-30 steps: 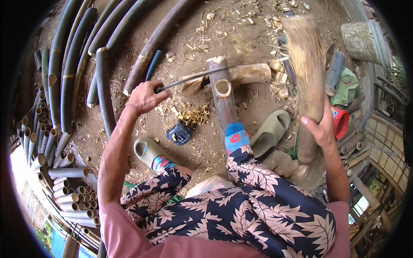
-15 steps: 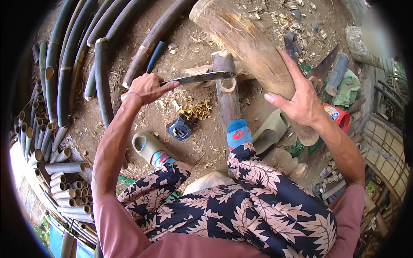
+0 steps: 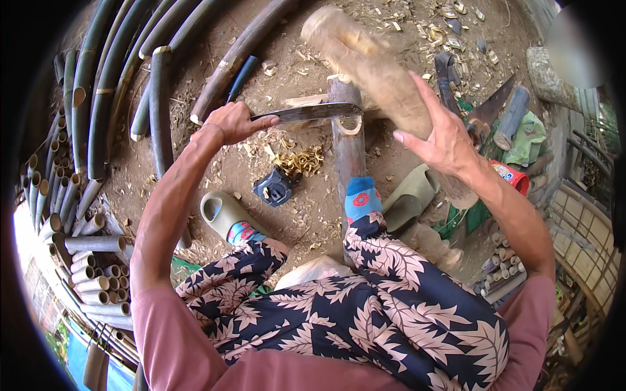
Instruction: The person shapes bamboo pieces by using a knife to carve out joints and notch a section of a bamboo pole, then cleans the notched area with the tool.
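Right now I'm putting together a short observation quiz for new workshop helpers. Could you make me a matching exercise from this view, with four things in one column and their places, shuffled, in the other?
Things:
1. long dark blade
2. thick wooden billet
3. red container
4. curly shavings

Places:
A. beside the black object
B. gripped by the right hand
C. near the green bag
D. gripped by the left hand

Right pairs: 1-D, 2-B, 3-C, 4-A.

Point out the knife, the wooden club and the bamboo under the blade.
Knife (image 3: 310, 113), head view, middle of the blade.
Wooden club (image 3: 386, 92), head view, middle of its shaft.
Bamboo (image 3: 349, 154), head view, below its hole.
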Demonstrator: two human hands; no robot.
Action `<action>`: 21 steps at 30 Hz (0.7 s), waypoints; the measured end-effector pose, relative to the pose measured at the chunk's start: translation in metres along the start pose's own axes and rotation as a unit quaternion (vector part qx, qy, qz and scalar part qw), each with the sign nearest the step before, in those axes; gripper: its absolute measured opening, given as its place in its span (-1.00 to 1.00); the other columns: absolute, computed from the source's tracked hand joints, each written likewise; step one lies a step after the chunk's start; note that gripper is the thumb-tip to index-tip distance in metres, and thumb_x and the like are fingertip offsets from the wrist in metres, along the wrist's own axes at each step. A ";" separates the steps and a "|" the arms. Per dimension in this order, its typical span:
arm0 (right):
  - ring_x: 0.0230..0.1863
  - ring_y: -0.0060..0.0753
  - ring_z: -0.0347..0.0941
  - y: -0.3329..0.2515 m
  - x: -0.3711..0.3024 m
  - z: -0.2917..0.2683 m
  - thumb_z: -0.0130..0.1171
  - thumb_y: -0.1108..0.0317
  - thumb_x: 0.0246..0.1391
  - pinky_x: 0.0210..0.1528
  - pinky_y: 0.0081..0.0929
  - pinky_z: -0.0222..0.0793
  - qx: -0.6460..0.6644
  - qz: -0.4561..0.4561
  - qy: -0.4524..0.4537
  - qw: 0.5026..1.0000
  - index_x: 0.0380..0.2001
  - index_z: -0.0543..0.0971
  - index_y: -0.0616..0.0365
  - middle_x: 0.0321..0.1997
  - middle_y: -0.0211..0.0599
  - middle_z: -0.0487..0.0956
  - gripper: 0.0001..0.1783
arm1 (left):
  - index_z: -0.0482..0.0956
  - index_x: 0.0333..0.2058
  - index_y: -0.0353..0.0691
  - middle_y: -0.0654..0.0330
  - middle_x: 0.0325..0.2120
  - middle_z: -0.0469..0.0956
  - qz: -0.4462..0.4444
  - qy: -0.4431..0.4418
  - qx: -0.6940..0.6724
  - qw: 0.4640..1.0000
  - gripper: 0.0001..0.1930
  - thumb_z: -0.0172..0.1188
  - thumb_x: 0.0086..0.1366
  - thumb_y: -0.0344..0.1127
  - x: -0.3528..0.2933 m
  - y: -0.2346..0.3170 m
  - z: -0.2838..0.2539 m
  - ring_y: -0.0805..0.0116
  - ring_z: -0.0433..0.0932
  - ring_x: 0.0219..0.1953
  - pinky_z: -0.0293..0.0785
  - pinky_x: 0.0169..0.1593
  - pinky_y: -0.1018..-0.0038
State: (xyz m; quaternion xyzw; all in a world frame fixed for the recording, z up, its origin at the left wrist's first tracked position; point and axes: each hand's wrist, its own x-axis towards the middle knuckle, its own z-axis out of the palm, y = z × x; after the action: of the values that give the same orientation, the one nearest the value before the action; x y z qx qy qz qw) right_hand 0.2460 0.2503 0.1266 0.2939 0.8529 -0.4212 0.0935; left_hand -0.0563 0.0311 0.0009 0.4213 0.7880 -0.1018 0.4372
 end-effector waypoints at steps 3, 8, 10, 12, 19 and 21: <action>0.01 0.11 0.54 0.014 0.006 0.002 0.37 0.14 -0.05 0.09 -0.07 0.44 -0.229 -0.039 -0.103 0.967 0.44 0.02 -0.13 0.18 0.23 0.44 0.05 | 0.66 -0.59 -0.38 -0.11 -0.59 0.58 0.004 -0.015 -0.008 1.000 0.03 -0.10 -0.02 0.73 0.001 -0.004 0.001 -0.01 0.61 -0.46 0.48 -0.29 0.11; 0.36 -0.08 0.28 0.016 0.000 -0.003 0.38 0.28 -0.07 0.34 -0.30 0.21 -0.029 -0.058 0.072 0.995 0.43 0.06 0.07 0.37 0.07 0.31 0.03 | 0.50 -0.55 -0.14 0.19 -0.73 0.43 0.139 0.270 0.041 0.952 -0.53 0.25 0.22 0.17 -0.038 -0.009 0.054 0.18 0.50 -0.62 0.45 -0.50 0.17; 0.29 0.05 0.35 0.023 0.000 -0.010 0.40 0.23 -0.10 0.30 -0.26 0.28 -0.036 -0.075 0.109 0.991 0.43 0.05 0.08 0.33 0.13 0.33 0.07 | 0.53 -0.42 -0.11 0.20 -0.47 0.51 0.180 0.337 0.029 0.924 -0.76 0.34 0.07 -0.13 -0.063 -0.007 0.084 0.19 0.53 -0.37 0.48 -0.30 0.20; 0.24 0.12 0.40 0.027 0.001 -0.014 0.42 0.23 -0.14 0.27 -0.22 0.35 -0.059 -0.100 0.122 0.986 0.42 0.05 0.11 0.29 0.18 0.37 0.09 | 0.54 -0.37 -0.13 0.18 -0.35 0.50 0.150 0.330 0.043 0.931 -0.77 0.33 0.02 -0.21 -0.075 0.002 0.092 0.18 0.51 -0.23 0.46 -0.17 0.19; 0.00 0.03 0.55 0.050 -0.012 0.007 0.47 0.23 -0.36 0.06 -0.22 0.52 -0.178 -0.338 -0.021 0.924 0.28 0.30 0.10 0.11 -0.06 0.50 0.02 | 0.57 -0.33 -0.14 0.14 -0.28 0.52 0.068 0.268 0.053 0.960 -0.82 0.23 0.11 -0.22 -0.054 0.016 0.088 0.11 0.50 -0.10 0.41 -0.08 0.13; -0.25 -0.21 0.52 0.052 -0.006 0.010 0.38 0.18 -0.30 -0.21 -0.30 0.50 -0.279 -0.446 -0.029 0.850 0.18 0.39 0.05 -0.20 -0.29 0.49 -0.16 | 0.58 -0.32 -0.13 0.13 -0.29 0.52 0.058 0.248 0.045 0.966 -0.83 0.21 0.15 -0.21 -0.046 0.010 0.087 0.11 0.52 -0.10 0.42 -0.08 0.12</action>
State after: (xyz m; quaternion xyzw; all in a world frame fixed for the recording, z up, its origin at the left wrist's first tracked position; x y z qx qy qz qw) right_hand 0.2795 0.2644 0.0882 -0.1684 0.9708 -0.1705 -0.0017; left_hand 0.0154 -0.0354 -0.0135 0.4979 0.8405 -0.0043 0.2136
